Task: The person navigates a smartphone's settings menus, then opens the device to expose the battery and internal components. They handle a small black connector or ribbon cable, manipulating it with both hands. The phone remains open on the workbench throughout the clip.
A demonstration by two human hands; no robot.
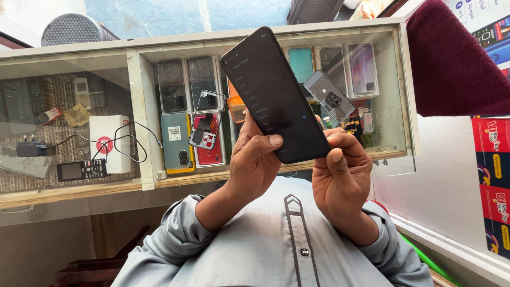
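A black smartphone (273, 93) is held up over a glass counter, its dim screen showing a list of faint lines and a small blue dot. My left hand (254, 162) grips its lower left side, thumb lying on the glass near the bottom edge. My right hand (340, 178) holds the bottom right corner, thumb pressed against the lower rim. Both grey sleeves (175, 234) and the front of my grey shirt fill the lower view.
Beneath the hands is a glass display counter (138, 106) with phone cases, phone back covers (176, 139) and loose parts. On its left lie a white box (109, 141), a charger with black cable (29, 148) and small keypad phones. A maroon cloth (451, 58) and red packages (491, 175) are at right.
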